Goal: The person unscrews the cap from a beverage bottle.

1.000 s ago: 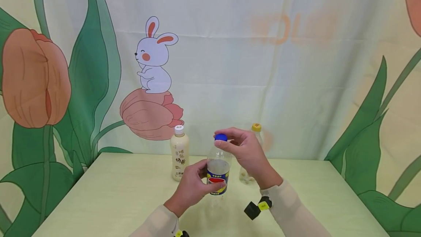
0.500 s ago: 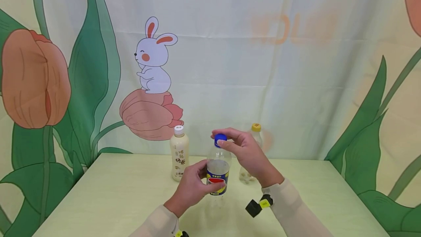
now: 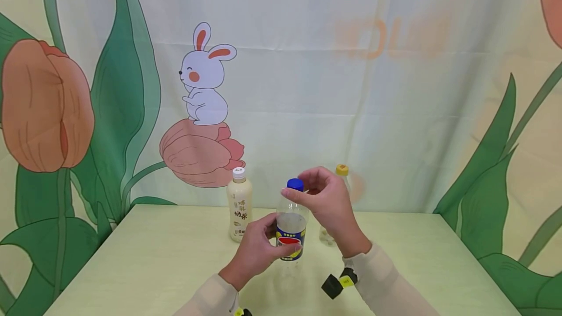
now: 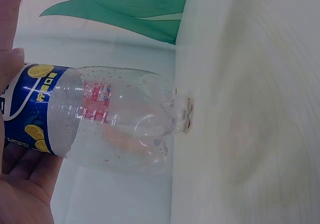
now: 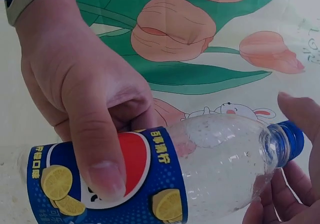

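A clear plastic bottle with a blue Pepsi label stands upright before me, its inside looking empty. My left hand grips it round the label, thumb across the front; the right wrist view shows that thumb on the logo. Atop the neck sits a blue cap. My right hand is spread loosely about the cap. In the right wrist view a gap shows between the right thumb and the cap, while the other fingers lie close on its far side. The bottle's base is at the tabletop.
Left of the hands stands a milk tea bottle with a white cap. Behind my right hand is a clear bottle with a yellow cap, partly hidden. The pale table ends at a curtain printed with tulips and a rabbit.
My right hand has shifted and its fingers have loosened from the blue cap, leaving more of the cap visible. The left hand and the bottle have stayed in place.
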Tool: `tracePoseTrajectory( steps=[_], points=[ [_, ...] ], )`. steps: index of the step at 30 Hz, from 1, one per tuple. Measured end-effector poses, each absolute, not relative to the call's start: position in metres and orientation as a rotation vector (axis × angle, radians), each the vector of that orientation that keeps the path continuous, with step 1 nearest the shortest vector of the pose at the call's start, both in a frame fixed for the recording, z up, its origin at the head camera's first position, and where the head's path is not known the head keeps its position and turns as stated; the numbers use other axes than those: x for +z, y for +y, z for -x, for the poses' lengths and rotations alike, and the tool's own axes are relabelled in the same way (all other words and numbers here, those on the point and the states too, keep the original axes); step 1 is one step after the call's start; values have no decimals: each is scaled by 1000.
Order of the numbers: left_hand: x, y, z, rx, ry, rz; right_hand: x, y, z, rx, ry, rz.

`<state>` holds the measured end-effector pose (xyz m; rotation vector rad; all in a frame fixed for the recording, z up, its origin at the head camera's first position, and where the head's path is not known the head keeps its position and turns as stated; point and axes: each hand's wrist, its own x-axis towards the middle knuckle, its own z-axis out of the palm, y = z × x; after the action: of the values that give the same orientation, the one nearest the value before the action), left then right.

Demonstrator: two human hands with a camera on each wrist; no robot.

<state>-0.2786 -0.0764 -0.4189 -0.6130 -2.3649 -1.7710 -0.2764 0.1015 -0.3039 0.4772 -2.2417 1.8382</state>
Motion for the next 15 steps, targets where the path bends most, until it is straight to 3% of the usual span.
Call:
tracePoseTrajectory(
  steps=[15],
  points=[
    [-419, -79, 279, -1804, -2342, 616, -304, 100, 277, 1824, -2215, -527]
  ],
)
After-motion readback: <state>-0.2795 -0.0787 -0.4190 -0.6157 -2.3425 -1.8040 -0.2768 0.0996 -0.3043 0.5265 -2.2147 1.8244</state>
